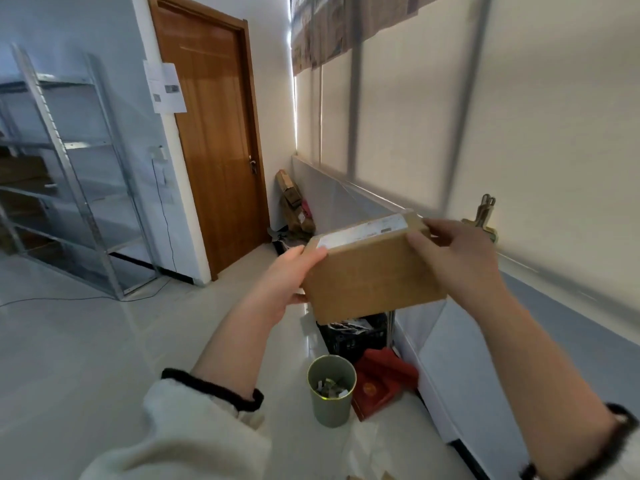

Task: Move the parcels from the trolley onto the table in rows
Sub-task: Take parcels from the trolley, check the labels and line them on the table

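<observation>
A brown cardboard parcel (pixel 372 271) with a white label strip along its top edge is held in the air in front of me, above the floor. My left hand (pixel 287 278) grips its left end, thumb on the top corner. My right hand (pixel 457 258) grips its right end, fingers curled over the upper right corner. The table (pixel 588 341), a grey-white surface, runs along the right wall below the window blinds. The trolley is out of view.
Below the parcel stand a black crate (pixel 356 336), a red box (pixel 381 382) and a green bin (pixel 330 389) on the pale tiled floor. A brown door (pixel 214 140) and metal shelving (pixel 69 168) are at the left. More cardboard boxes (pixel 294 202) lie in the far corner.
</observation>
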### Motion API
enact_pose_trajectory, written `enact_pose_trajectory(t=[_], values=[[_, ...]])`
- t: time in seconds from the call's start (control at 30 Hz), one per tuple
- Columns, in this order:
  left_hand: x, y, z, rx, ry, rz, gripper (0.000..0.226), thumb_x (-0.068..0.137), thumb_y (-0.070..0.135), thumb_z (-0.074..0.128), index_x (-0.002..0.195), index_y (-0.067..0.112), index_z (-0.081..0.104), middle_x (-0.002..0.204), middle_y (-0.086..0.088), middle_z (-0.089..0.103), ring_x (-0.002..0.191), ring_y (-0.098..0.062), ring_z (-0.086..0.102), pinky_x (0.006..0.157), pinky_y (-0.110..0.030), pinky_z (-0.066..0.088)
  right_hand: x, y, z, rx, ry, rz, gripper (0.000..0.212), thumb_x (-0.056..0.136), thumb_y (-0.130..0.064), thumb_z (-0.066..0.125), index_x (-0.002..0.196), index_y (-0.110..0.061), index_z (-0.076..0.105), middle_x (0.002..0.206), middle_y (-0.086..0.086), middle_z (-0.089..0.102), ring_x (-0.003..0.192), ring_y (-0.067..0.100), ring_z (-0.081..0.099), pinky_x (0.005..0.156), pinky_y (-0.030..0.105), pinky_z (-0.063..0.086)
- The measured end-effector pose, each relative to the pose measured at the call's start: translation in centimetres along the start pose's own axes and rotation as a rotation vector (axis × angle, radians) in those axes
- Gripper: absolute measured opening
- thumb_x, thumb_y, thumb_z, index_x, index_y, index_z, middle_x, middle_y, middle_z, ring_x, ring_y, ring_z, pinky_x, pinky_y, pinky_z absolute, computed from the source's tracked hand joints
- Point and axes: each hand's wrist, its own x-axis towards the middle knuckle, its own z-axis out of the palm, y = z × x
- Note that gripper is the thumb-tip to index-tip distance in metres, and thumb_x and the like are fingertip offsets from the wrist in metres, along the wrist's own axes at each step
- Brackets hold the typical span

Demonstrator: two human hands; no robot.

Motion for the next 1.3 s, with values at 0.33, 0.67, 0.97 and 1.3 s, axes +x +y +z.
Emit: enact_pose_trajectory(t=[0.33, 0.67, 0.97, 1.3], values=[[2.2, 0.8, 2.2, 0.218, -0.037, 0.095, 0.034, 0.083, 0.053, 0.059, 0.097, 0.022, 0.057, 0.094, 0.003, 0.058, 0.082, -0.014, 0.055, 0.074, -0.036, 0.051, -2.1, 1.6, -0.4, -0.039, 0.122, 0.277, 0.024, 0.086, -0.037, 0.056, 0.083, -0.017, 0.07, 0.083, 0.001, 0.067, 0.075, 0.013, 0.056, 0.064, 0.028, 0.04], [-1.8, -4.0, 4.4, -0.136, -0.208, 0.858, 0.051, 0.079, 0.006, 0.069, 0.112, 0.035, 0.043, 0.124, 0.006, 0.048, 0.118, -0.007, 0.052, 0.093, -0.028, 0.051, -12.3, 1.1, 0.4, 0.522, 0.684, 0.291, 0.04, 0.082, -0.004, 0.066, 0.106, -0.036, 0.063, 0.099, -0.007, 0.072, 0.092, 0.003, 0.067, 0.071, 0.011, 0.052], [-6.7, -8.4, 5.8, -0.19, -0.39, 0.833, 0.082, 0.076, -0.002, 0.072, 0.118, 0.057, 0.032, 0.123, 0.024, 0.044, 0.118, 0.004, 0.048, 0.093, -0.011, 0.042, -21.3, -0.4, -0.4, 0.334, 0.871, 0.425, 0.036, 0.081, 0.004, 0.064, 0.113, -0.011, 0.059, 0.101, -0.001, 0.071, 0.091, 0.006, 0.067, 0.069, 0.011, 0.053], [-15.9, -7.3, 10.0, 0.007, -0.762, 0.68, 0.042, 0.088, 0.029, 0.06, 0.123, 0.037, 0.038, 0.112, 0.025, 0.041, 0.105, 0.004, 0.047, 0.083, -0.024, 0.047, -32.7, -3.6, -6.5, 0.034, 0.981, 0.578, 0.027, 0.087, -0.019, 0.061, 0.108, -0.034, 0.06, 0.103, -0.002, 0.061, 0.092, 0.008, 0.059, 0.074, 0.023, 0.046]])
